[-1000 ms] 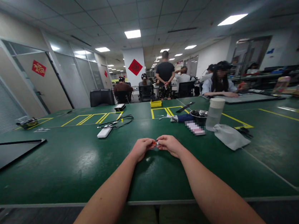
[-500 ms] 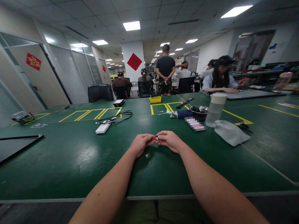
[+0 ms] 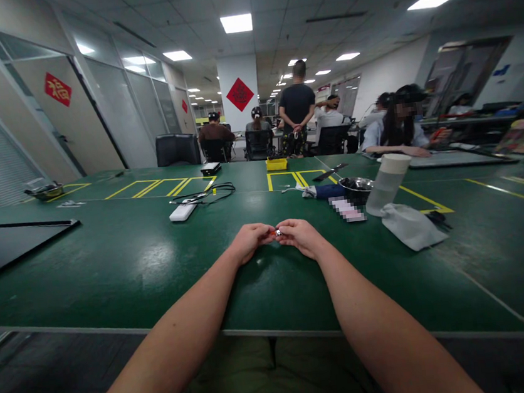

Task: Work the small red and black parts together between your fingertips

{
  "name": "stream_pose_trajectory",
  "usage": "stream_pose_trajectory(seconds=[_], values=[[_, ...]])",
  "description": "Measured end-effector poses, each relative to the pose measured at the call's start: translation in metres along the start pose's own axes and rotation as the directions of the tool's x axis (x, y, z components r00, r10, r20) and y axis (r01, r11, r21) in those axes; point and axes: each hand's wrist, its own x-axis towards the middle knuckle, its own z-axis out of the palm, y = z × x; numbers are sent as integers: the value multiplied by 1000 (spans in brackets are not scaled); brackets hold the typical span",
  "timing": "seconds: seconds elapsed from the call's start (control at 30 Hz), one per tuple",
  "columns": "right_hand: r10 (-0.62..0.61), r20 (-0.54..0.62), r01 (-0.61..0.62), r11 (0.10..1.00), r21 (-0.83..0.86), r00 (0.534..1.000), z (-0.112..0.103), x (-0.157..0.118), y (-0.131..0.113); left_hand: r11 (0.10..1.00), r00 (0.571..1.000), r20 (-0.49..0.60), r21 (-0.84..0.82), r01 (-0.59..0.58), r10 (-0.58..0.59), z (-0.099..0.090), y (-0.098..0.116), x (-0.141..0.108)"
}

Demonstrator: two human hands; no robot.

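Note:
My left hand (image 3: 252, 242) and my right hand (image 3: 301, 237) meet fingertip to fingertip above the green table (image 3: 194, 261). Between their pinched fingers is a tiny silver piece (image 3: 278, 233) with a bit of red on its left side. It is too small to name, and the fingers cover most of it. Both hands are closed, thumbs and forefingers pressed on this piece from either side.
A white power bank (image 3: 183, 212) with a black cable lies ahead on the left. To the right are a metal bowl (image 3: 358, 188), a translucent bottle (image 3: 386, 185) and a white pouch (image 3: 412, 228). A black board (image 3: 17, 249) lies far left. Several people sit or stand beyond.
The camera view has tipped down and turned slightly left. My hands stay together at the small piece, whose silver side now shows more brightly.

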Motion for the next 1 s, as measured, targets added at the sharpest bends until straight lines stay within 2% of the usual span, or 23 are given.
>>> stream_pose_trajectory(seconds=[0.33,0.8,1.0], values=[[3,18,-3,1000,10,1000,3,-2,-2,999,999,7,42,-31,31,0,-2,2],[1,31,-1,1000,11,1000,3,-2,0,978,995,33,188,-94,90,-3,-6,3],[0,26,0,1000,7,1000,3,-3,-2,981,995,22,171,-97,95,-3,-6,3]])
